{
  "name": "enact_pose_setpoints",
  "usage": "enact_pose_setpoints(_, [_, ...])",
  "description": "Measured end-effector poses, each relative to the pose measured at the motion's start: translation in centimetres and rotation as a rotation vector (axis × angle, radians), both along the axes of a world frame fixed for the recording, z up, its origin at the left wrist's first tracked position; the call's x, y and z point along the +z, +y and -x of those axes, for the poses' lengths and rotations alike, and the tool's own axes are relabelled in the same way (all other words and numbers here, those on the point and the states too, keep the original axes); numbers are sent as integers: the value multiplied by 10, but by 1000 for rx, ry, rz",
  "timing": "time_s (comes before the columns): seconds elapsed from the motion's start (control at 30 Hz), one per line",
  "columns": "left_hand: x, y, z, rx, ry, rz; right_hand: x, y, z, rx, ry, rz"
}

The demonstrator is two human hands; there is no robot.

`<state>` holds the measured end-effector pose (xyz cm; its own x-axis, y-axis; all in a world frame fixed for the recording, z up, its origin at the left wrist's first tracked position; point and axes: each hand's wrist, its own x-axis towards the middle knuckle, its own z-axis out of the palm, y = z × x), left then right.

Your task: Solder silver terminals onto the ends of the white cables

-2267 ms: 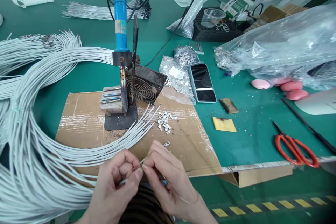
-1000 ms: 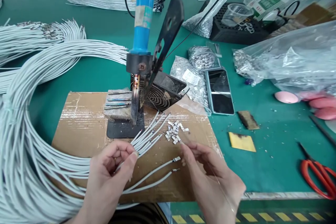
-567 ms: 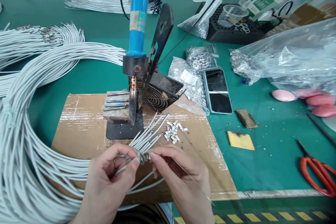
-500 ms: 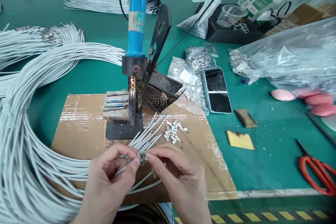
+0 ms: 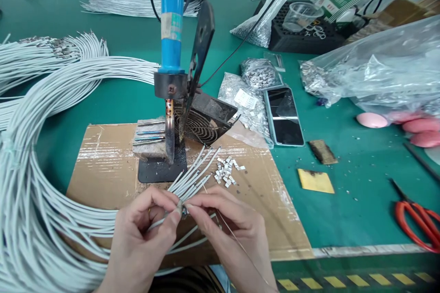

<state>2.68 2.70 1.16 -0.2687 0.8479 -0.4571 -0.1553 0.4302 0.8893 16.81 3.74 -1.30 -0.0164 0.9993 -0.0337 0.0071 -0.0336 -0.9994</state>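
My left hand (image 5: pixel 146 231) is closed, thumb and forefinger pinching the end of a white cable (image 5: pixel 156 224). Against those fingertips, my right hand (image 5: pixel 228 229) pinches at the same spot, where a small shiny metal piece (image 5: pixel 184 210) shows; its shape is mostly hidden. A thin solder wire (image 5: pixel 237 239) runs across the right hand, held among its fingers. Just beyond both hands lie several loose cable ends (image 5: pixel 192 176), and right of them a small pile of metal clips (image 5: pixel 227 171). A blue-handled soldering iron (image 5: pixel 172 23) hangs tip-down in a stand.
Under the hands is a cardboard sheet (image 5: pixel 103 169). A thick coil of white cables (image 5: pixel 20 160) fills the left side. Behind the clips stand a dark fan (image 5: pixel 202 123), bags of metal parts (image 5: pixel 240 100) and a phone (image 5: pixel 284 116). Red-handled scissors (image 5: pixel 415 219) lie far right.
The view has shifted slightly. Both hands keep their pinch, with the fingertips drawn a little closer together and less of the metal piece showing.
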Motion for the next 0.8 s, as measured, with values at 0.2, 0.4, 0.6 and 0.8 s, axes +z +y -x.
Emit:
enact_pose_setpoints(0.2, [-2, -1, -1, 12, 2, -11, 2, 1, -3, 28, 4, 15])
enact_pose_setpoints(0.4, [-3, -2, 0, 5, 11, -20, 2, 2, -6, 84, -19, 2])
enact_pose_setpoints(0.6, [-3, -1, -2, -10, 90, -30, -1, 0, -3, 50, -34, -8])
enact_pose_setpoints(0.8, [-5, 2, -2, -9, 138, -83, -5, -11, -1, -65, -147, -53])
